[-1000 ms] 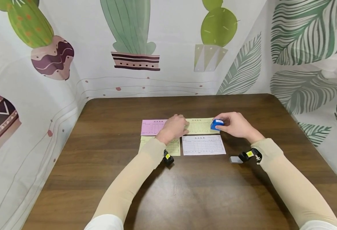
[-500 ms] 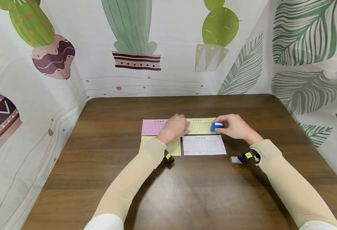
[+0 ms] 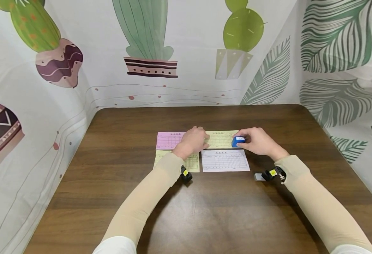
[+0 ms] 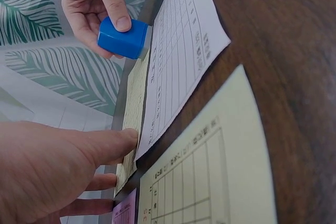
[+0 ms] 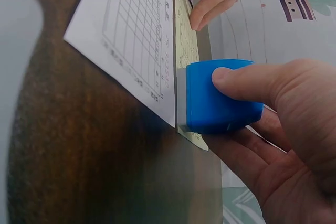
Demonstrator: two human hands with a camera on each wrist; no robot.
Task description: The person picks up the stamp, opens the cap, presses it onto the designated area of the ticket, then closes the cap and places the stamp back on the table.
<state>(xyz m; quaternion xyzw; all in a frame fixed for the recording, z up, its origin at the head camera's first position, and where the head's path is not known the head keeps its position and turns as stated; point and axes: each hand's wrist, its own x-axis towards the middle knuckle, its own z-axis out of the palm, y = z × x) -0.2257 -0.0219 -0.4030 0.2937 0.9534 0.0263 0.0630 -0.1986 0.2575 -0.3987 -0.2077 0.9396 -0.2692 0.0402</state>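
Observation:
My right hand (image 3: 257, 141) pinches a blue self-inking stamp (image 3: 238, 141) between thumb and fingers. The stamp's pale base (image 5: 182, 98) stands on the right end of the upper yellow form (image 3: 221, 139); whatever lies beneath it is hidden. Fingertips of my left hand (image 3: 192, 141) rest on that same form's left end, with the thumb (image 4: 123, 142) on the paper and the fingers fairly straight. Part of the pink form (image 3: 167, 140) and of the lower yellow form (image 4: 210, 182) is covered by this hand and wrist in the head view.
A white form (image 3: 225, 161) lies just in front of the upper yellow one. Beside my right wrist camera, a small grey block (image 3: 259, 177) sits on the brown wooden table (image 3: 186, 218). Behind the table hangs a cactus-print cloth (image 3: 195, 67).
My right hand has come down slightly and toward me with the stamp, which now sits more upright on the yellow form. The left hand has stayed in place.

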